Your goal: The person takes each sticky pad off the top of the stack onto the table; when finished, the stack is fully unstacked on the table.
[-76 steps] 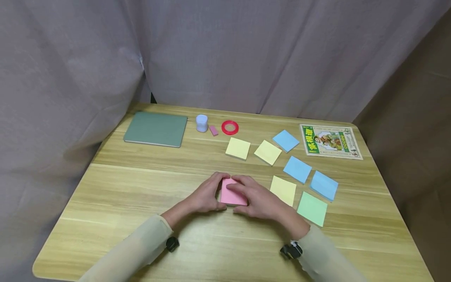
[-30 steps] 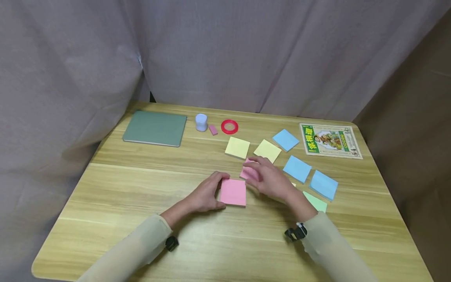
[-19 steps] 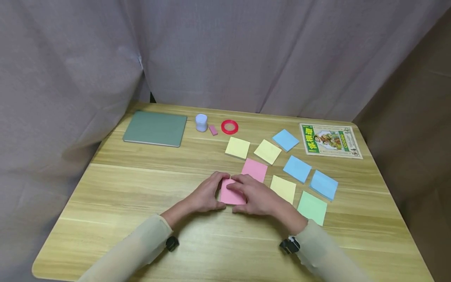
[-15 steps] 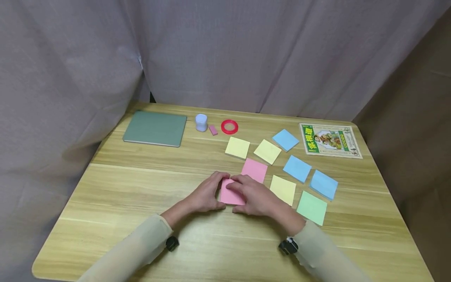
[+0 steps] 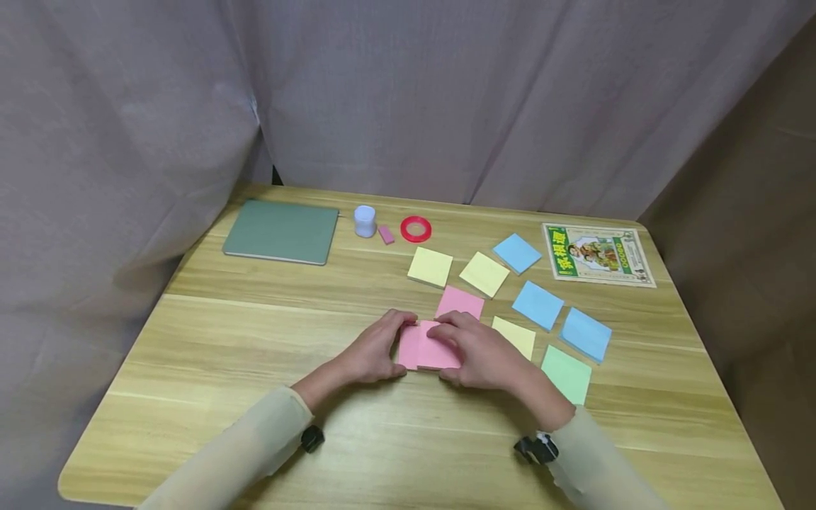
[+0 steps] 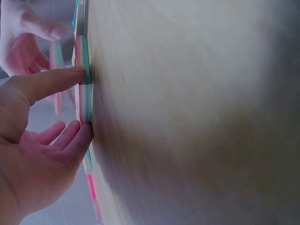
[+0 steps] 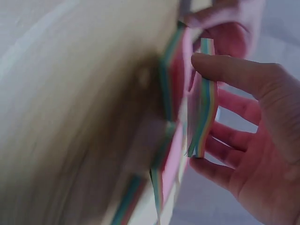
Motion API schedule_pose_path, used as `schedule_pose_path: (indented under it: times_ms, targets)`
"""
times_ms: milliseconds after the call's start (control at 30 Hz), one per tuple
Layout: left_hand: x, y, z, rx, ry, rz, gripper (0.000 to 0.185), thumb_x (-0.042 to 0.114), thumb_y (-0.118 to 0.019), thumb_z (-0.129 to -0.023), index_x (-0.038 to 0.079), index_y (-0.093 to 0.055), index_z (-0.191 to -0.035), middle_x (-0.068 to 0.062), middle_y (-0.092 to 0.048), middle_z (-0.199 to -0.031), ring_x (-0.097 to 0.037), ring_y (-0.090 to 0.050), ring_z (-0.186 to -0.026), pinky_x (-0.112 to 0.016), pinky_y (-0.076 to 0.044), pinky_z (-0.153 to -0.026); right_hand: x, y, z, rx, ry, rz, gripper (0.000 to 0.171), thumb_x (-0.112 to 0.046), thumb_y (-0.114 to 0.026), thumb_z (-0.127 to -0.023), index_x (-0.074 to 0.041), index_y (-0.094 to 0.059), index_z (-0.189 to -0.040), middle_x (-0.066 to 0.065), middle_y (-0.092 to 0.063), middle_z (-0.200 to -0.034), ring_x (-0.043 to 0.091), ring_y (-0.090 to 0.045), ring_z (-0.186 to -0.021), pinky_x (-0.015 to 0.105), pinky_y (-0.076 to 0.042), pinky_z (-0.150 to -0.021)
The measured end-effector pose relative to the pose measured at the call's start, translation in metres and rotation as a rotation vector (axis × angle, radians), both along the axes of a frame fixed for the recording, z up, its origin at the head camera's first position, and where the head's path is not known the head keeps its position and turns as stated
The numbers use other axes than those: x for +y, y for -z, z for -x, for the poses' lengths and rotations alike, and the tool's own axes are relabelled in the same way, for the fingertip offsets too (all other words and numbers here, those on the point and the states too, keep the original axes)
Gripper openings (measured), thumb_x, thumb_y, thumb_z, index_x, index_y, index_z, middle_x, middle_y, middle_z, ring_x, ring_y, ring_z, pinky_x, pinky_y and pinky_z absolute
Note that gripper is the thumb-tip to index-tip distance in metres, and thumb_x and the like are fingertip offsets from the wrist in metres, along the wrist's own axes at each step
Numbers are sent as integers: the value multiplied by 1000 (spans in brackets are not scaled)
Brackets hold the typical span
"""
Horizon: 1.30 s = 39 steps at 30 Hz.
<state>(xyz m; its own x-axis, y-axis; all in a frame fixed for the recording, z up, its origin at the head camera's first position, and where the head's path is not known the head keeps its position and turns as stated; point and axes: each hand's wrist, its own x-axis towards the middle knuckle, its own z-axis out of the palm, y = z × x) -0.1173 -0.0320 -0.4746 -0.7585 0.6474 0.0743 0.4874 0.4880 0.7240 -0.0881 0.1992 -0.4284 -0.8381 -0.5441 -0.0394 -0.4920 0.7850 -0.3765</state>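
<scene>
A pink sticky-note pad (image 5: 408, 348) lies on the wooden table (image 5: 255, 340). My left hand (image 5: 397, 347) grips its left edge with the thumb at the near side and fingers at the far side. In the left wrist view the thumb (image 6: 47, 84) presses the pad's layered edge (image 6: 84, 96). My right hand (image 5: 449, 350) pinches a thin pink slab of notes (image 5: 441, 348), shifted right off the pad. The right wrist view shows that slab (image 7: 204, 108) with striped edges, lifted clear between thumb and fingers. A single pink note (image 5: 460, 301) lies just beyond.
Yellow notes (image 5: 430, 267), blue notes (image 5: 538, 305) and a green note (image 5: 567, 375) are spread to the right. At the back lie a green notebook (image 5: 281, 231), a white jar (image 5: 365, 222), a pink eraser (image 5: 385, 234), a red tape ring (image 5: 416, 229) and a booklet (image 5: 597, 255).
My right hand laid a pink note beyond the pad, came back to the pad, and now draws another pink slab up and to the right. The left hand has stayed put.
</scene>
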Motion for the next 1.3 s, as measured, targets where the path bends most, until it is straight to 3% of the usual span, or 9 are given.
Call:
schedule_pose_path:
  times_ms: [267, 533, 833, 1133, 1300]
  targets:
    - [1, -2, -2, -20, -15, 22, 84, 3, -89, -65, 1, -44, -137, -10, -51, -130, -22, -50, -120, -35, -38, -107, 34, -7, -38, 9, 62, 29, 62, -31, -87, -69, -19, -65, -126, 6, -53, -135, 27, -50, -124, 49, -45, -99]
    - [-1, -3, -3, -8, -19, 26, 84, 2, -88, -65, 1, -45, -137, -10, -51, -129, -22, -51, -119, -36, -39, -106, 44, 17, -68, 76, 0, 41, 57, -32, -88, -68, -17, -67, -119, 5, -55, -130, 23, -53, -118, 45, -49, -93]
    - [-3, -2, -3, -6, -12, 26, 84, 3, -88, -65, 2, -45, -137, -10, -51, -129, -21, -51, -118, -35, -39, -106, 44, 32, -71, 120, -7, 43, 59, -36, -86, -71, -19, -65, -124, 7, -53, -135, 25, -50, -124, 45, -46, -98]
    - [-4, -2, -3, -23, -17, 38, 84, 4, -88, -66, 4, -45, -138, -8, -51, -130, -20, -50, -119, -34, -39, -106, 45, 33, -72, 103, -11, 55, 60, -37, -85, -74, -20, -63, -127, 9, -50, -139, 25, -46, -127, 45, -43, -101]
    - [-4, -1, -3, -48, -23, -11, 83, 8, -88, -69, 2, -44, -139, -10, -50, -131, -21, -50, -120, -35, -39, -106, 45, 27, -70, 80, 4, 69, 58, -42, -82, -77, -20, -64, -128, 8, -49, -140, 24, -47, -128, 45, -44, -101]
